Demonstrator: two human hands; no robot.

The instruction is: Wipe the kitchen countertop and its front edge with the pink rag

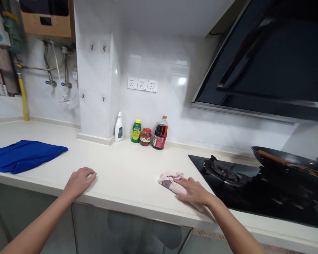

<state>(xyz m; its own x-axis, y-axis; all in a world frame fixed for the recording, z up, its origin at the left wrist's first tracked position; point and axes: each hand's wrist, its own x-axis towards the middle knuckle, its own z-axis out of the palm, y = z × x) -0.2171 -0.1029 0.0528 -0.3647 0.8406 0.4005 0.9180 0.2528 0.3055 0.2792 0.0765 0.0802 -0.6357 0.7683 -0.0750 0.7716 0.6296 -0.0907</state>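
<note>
My right hand (193, 192) presses down on a folded pale cloth (172, 180) with purple patches, which lies on the white countertop (127, 176) just left of the gas stove. Its fingers lie over the cloth and cover part of it. My left hand (80, 182) rests near the counter's front edge, fingers curled in, and no object shows in it. To its left a blue cloth (26, 155) is spread on the counter.
Along the back wall stand a white spray bottle (118, 127), a green bottle (136, 131), a red-lidded jar (145, 137) and a large dark sauce bottle (160, 133). A wok (294, 162) sits on the black stove (254, 197), under a range hood (270, 63).
</note>
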